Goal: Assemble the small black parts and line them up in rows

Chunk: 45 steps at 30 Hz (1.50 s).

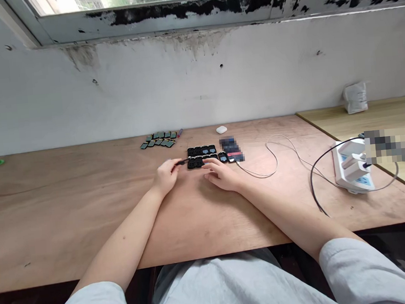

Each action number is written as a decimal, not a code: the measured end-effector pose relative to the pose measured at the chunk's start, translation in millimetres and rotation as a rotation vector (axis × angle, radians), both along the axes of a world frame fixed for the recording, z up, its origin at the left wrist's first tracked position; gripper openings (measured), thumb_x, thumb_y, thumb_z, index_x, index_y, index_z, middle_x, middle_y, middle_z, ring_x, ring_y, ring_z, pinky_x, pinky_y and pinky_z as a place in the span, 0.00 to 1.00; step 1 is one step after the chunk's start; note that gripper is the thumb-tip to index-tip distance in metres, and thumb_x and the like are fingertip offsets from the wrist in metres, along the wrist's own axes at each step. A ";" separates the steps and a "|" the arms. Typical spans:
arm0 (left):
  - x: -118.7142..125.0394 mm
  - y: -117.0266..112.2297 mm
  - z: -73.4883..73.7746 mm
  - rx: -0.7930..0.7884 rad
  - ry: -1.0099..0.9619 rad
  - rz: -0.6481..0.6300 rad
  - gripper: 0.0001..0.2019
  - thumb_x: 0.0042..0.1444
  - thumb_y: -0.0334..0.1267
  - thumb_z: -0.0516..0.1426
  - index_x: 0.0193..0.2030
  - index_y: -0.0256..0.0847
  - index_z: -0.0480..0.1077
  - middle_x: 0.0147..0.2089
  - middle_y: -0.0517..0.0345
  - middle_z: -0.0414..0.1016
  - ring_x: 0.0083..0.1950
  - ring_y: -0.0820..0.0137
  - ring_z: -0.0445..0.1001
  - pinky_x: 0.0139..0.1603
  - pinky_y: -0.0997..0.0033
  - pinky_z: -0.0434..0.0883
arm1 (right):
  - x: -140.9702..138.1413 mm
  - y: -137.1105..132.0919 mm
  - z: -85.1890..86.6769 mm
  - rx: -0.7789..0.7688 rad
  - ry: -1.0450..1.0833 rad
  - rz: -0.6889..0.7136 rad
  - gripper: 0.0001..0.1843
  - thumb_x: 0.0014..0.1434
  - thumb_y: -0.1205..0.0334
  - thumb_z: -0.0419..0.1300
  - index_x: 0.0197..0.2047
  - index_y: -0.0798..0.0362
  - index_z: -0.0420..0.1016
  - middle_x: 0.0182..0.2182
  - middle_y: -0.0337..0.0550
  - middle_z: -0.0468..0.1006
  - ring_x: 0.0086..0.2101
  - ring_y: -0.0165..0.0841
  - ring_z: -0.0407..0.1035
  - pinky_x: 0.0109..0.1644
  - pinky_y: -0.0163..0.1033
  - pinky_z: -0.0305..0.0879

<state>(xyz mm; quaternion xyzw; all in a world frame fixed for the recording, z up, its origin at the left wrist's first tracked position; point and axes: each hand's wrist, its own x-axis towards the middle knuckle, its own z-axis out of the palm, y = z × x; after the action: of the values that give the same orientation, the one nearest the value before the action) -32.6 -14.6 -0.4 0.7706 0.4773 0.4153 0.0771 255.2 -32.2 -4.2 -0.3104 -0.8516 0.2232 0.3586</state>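
My left hand [166, 176] is closed in a pinch on a small dark part [181, 162], which sticks out from the fingertips towards the black pieces. My right hand [223, 176] has its fingers apart and stretched out over the near row of black pieces [194, 162]. Its fingertips cover part of that row, and I cannot tell whether they touch it. Just behind lies a second row of black pieces [201, 150], some with bluish-grey faces. One more black piece [223, 157] with a bluish face lies right of the near row.
Several green boards [159, 139] lie at the back, beside a purplish tube [180, 133]. A white case [221, 129] is near the wall. A pixelated phone-like object [232, 149] has a white cable [261, 175]. At right stands a white power strip [353, 166] with plugs.
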 end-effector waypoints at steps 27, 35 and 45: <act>29.4 66.3 12.5 -0.185 0.703 0.435 0.18 0.60 0.33 0.52 0.52 0.40 0.79 0.57 0.36 0.73 0.60 0.44 0.66 0.55 0.45 0.64 | 3.9 4.1 0.8 0.183 -0.112 0.038 0.07 0.67 0.67 0.57 0.45 0.51 0.77 0.54 0.51 0.74 0.43 0.35 0.75 0.50 0.41 0.74; 44.0 74.3 5.1 -0.262 0.568 0.359 0.22 0.61 0.34 0.50 0.58 0.44 0.76 0.57 0.41 0.77 0.62 0.47 0.67 0.60 0.43 0.62 | 3.2 4.6 -0.4 0.193 -0.126 0.044 0.08 0.67 0.68 0.56 0.45 0.52 0.76 0.54 0.52 0.74 0.44 0.36 0.75 0.50 0.42 0.73; 57.2 63.4 5.4 -0.234 0.465 0.290 0.24 0.73 0.49 0.41 0.51 0.44 0.77 0.54 0.44 0.79 0.59 0.50 0.70 0.60 0.45 0.61 | 1.7 5.6 1.7 0.205 -0.134 0.033 0.09 0.67 0.68 0.56 0.45 0.52 0.78 0.53 0.52 0.75 0.47 0.37 0.73 0.52 0.43 0.73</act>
<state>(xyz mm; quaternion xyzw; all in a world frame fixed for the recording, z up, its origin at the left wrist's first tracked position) 24.6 48.8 5.0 0.7546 0.6319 0.1765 -0.0062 256.9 -26.7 -2.5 -0.2721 -0.8970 0.1199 0.3272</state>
